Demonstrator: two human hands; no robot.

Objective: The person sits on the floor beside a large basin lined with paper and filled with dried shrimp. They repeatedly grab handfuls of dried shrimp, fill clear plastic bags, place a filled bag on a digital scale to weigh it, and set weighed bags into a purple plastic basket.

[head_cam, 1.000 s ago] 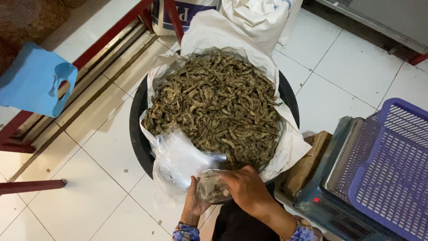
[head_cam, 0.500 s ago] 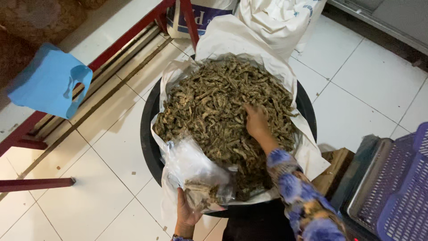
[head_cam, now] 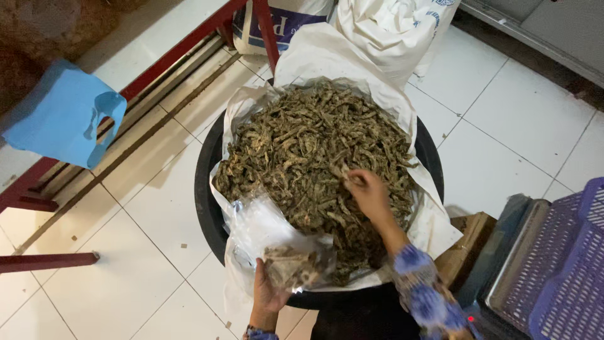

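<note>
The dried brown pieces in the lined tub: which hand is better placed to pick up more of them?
The right hand. It already rests on the dried pieces in the black tub, fingers curled among them. The left hand is busy holding the clear bag at the near rim.

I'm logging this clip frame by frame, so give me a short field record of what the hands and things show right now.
left hand: holds a clear plastic bag, partly filled
right hand: pinching dried brown pieces in the heap
container: black basin lined with a white sack
floor: white tiles
nearby: purple basket at right, blue stool at left
</note>
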